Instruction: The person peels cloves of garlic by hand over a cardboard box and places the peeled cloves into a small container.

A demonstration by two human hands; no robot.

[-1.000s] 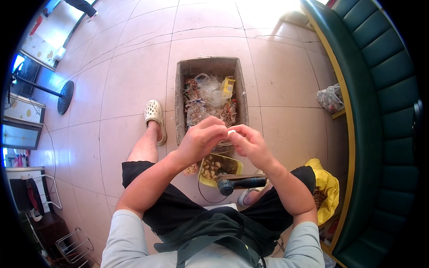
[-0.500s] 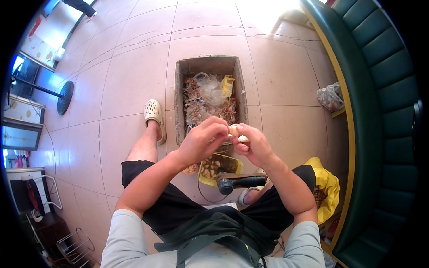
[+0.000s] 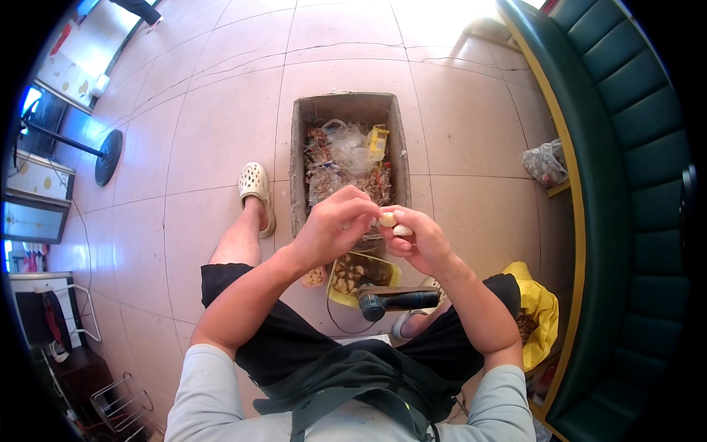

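Both my hands meet in front of me, over the near edge of the bin. Between the thumb and finger of my right hand is a small cream-coloured piece that looks like a peeled garlic clove. A second, whiter clove sits lower in the same hand, against the curled fingers. My left hand is closed in a pinch at the first clove's left side; what its fingertips grip is hidden. Below my hands stands a yellow tub with several pale cloves inside.
A grey bin full of scraps and plastic stands ahead. A dark handheld tool lies across the tub's near side. Right of my leg is a yellow bag with brown contents, beside a green bench. A round black stand base is left.
My hands have shifted very slightly, and the left fingers sit a little differently at the clove. The right hand still holds both cloves.
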